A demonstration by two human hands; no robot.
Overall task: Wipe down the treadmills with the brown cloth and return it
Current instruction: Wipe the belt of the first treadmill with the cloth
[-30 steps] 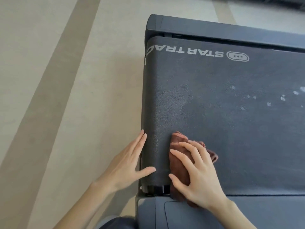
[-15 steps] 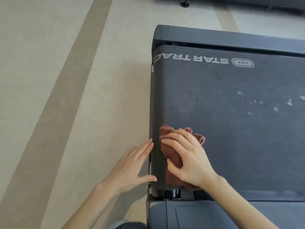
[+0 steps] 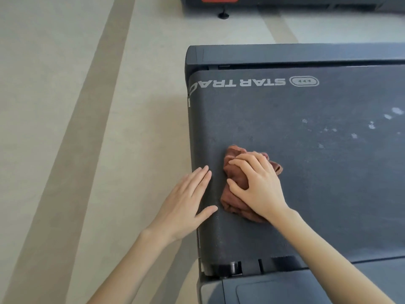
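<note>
The right hand (image 3: 256,185) has its fingers curled over the bunched brown cloth (image 3: 233,201), gripping it and pressing it flat onto the treadmill belt (image 3: 306,194). The left hand (image 3: 186,200) lies flat just beside it, fingers straight and close together, thumb spread out onto the belt and palm over the belt's rounded end edge; it holds nothing and looks like a brace. The two hands are close but apart, with a strip of bare belt between them

Taking the STAR TRAC lettering (image 3: 238,83) as the mark, the cloth sits on the camera side of it, roughly level with its TRAC end and well apart from it. The step in hand appears to be wiping this belt, with the return of the cloth not yet begun. Pale specks (image 3: 372,125) show on the belt out past the logo end of the lettering, so the next move probably calls for a long firm sweep that way, with the cloth kept bunched under the palm so it does not drag loose

Beyond the lettering runs the far frame rail (image 3: 285,54); on the camera side a second rail (image 3: 285,288) borders the belt, with a roller gap showing at its corner. Past the TRAC end the belt drops off to pale floor (image 3: 65,106). The belt is bare toward the specks. Another treadmill (image 3: 285,1) stands farther off beyond the far rail, presumably awaiting its wipe
</note>
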